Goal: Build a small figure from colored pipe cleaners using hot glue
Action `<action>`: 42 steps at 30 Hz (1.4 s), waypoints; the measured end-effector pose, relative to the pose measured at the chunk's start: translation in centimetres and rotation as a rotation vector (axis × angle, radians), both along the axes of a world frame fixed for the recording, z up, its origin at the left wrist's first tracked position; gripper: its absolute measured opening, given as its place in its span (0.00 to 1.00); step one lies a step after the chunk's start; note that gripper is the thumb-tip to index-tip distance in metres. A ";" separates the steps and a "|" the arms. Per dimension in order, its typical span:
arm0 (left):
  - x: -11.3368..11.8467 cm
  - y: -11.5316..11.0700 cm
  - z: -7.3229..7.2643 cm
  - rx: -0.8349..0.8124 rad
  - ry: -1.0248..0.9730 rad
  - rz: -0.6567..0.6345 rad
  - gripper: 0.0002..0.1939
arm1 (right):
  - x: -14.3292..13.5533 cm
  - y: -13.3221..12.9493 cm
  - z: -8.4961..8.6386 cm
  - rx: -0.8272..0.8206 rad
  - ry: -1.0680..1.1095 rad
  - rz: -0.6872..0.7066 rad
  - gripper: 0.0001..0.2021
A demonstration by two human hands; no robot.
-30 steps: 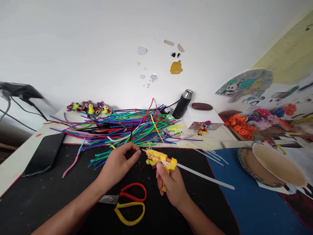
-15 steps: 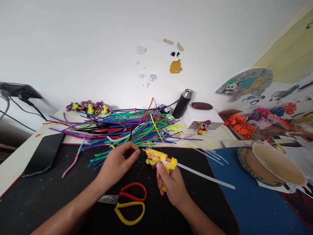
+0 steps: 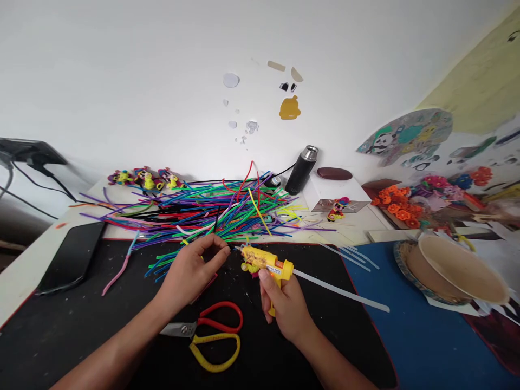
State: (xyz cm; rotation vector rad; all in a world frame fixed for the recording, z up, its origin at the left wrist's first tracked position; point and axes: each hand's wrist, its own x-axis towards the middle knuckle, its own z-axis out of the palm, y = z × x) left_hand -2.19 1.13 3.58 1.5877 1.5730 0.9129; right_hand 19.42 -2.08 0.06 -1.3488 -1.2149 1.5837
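My right hand (image 3: 286,306) is wrapped round the handle of a yellow glue gun (image 3: 262,260), whose nozzle points left and whose clear glue stick (image 3: 341,290) sticks out at the back. Just left of the nozzle, my left hand (image 3: 197,268) is closed in a pinch; what it holds is too small to make out. A small yellow and pink figure (image 3: 252,267) is partly hidden behind the gun. Scissors (image 3: 215,336) with one red and one yellow handle lie below the hands on the black mat (image 3: 284,363).
A pile of coloured pipe cleaners (image 3: 227,208) stretches behind the hands. Further off are a black flask (image 3: 302,170), a white box (image 3: 339,190) and small figures (image 3: 146,180). A phone (image 3: 73,254) lies left; glue sticks (image 3: 353,257) and a bowl (image 3: 463,268) are right.
My left hand has shifted slightly left, a little away from the nozzle. The glue gun stays almost in place in my right hand. The whole view has moved slightly.
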 end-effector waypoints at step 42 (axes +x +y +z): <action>-0.2 -0.3 -0.7 0.035 0.071 -0.055 0.16 | 0.1 0.1 0.2 -0.030 0.040 -0.003 0.34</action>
